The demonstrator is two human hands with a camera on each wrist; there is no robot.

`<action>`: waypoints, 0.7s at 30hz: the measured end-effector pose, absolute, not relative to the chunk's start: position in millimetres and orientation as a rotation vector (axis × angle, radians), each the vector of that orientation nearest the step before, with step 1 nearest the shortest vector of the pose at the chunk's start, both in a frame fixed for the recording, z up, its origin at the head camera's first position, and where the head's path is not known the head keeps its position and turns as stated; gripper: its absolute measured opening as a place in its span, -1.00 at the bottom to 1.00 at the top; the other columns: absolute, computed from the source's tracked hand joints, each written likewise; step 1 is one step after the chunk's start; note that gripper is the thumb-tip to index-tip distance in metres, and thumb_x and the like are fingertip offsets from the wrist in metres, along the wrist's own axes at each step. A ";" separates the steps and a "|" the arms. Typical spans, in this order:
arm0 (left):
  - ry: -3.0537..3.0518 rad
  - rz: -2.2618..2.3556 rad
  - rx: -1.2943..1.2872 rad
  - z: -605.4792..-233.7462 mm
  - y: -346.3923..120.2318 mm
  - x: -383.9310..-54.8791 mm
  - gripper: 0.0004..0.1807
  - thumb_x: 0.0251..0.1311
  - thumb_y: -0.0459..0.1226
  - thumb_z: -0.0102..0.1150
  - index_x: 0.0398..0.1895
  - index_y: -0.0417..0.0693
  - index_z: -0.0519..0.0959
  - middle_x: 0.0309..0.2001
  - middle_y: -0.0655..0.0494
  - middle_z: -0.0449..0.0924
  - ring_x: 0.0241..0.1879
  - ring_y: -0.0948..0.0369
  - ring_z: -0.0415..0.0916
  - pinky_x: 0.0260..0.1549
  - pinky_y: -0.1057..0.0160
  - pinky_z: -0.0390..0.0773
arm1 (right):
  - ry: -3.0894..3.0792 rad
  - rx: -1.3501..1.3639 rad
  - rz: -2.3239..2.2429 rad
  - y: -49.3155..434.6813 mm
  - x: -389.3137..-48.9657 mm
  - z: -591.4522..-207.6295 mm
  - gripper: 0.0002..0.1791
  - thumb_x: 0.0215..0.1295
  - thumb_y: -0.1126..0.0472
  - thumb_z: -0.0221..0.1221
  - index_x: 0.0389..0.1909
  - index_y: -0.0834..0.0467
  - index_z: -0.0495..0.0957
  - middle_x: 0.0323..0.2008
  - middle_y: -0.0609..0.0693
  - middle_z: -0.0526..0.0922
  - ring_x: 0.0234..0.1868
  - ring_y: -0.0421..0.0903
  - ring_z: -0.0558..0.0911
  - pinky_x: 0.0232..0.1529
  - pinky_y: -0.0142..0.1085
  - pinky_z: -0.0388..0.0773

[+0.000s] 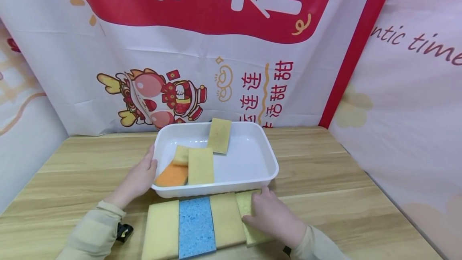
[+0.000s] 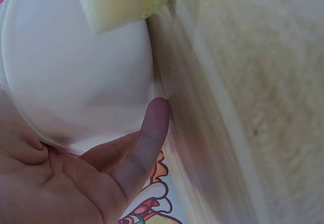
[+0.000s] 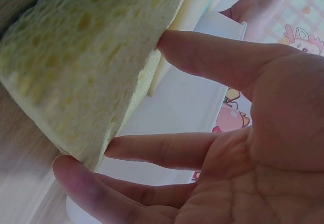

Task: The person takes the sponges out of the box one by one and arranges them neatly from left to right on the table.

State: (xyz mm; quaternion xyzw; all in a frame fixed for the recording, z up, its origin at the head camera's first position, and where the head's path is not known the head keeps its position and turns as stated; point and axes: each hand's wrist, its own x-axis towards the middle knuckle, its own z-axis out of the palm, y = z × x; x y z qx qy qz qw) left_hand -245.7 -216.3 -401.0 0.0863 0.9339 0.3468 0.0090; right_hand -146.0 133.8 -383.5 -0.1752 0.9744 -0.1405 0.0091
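My left hand (image 1: 138, 177) grips the left side of a white tray (image 1: 234, 185), with its thumb at the rim and fingers along the outer wall. My right hand (image 1: 272, 214) holds a pale yellow porous sponge (image 3: 91, 57) between thumb and fingertips at its edges. That sponge is the rightmost of a row before the tray. Beside it lie a tan sponge (image 1: 227, 220), a blue speckled sponge (image 1: 196, 228) and a cream sponge (image 1: 162, 228). The right palm hides part of the held sponge in the head view.
Inside the tray are an orange sponge (image 1: 172, 175), a small yellow piece (image 1: 180, 155) and a yellow sponge (image 1: 201, 166). Another sponge (image 1: 219, 135) leans on its back wall. The wooden table (image 1: 310, 163) meets a printed cloth (image 1: 202, 43) behind.
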 end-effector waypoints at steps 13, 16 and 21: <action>2.904 1.090 0.265 -399.3 -216.3 -245.4 -0.35 0.58 -0.12 -0.53 0.55 -0.23 -0.37 0.43 -0.45 -0.07 0.34 -0.37 0.03 0.26 -0.32 0.08 | 3.063 -0.502 -0.374 132.5 -144.8 -383.2 -0.56 0.00 -0.02 0.43 -0.54 0.21 0.45 -0.28 0.27 0.47 -0.36 0.09 0.54 -0.46 -0.04 0.58; 2.905 1.096 0.269 -399.4 -216.6 -245.8 -0.34 0.57 -0.13 -0.52 0.55 -0.22 -0.37 0.43 -0.46 -0.07 0.34 -0.38 0.04 0.25 -0.33 0.08 | 3.069 -0.485 -0.357 132.0 -144.5 -383.4 -0.56 0.01 -0.04 0.42 -0.52 0.21 0.45 -0.27 0.25 0.47 -0.36 0.07 0.54 -0.49 -0.05 0.58; 2.912 1.088 0.276 -399.6 -216.8 -245.5 -0.35 0.57 -0.13 -0.52 0.55 -0.23 -0.36 0.43 -0.47 -0.05 0.33 -0.38 0.05 0.25 -0.34 0.09 | 3.055 -0.467 -0.320 131.9 -143.4 -383.3 -0.53 0.06 -0.08 0.40 -0.38 0.27 0.52 -0.25 0.25 0.49 -0.36 0.06 0.54 -0.48 -0.04 0.59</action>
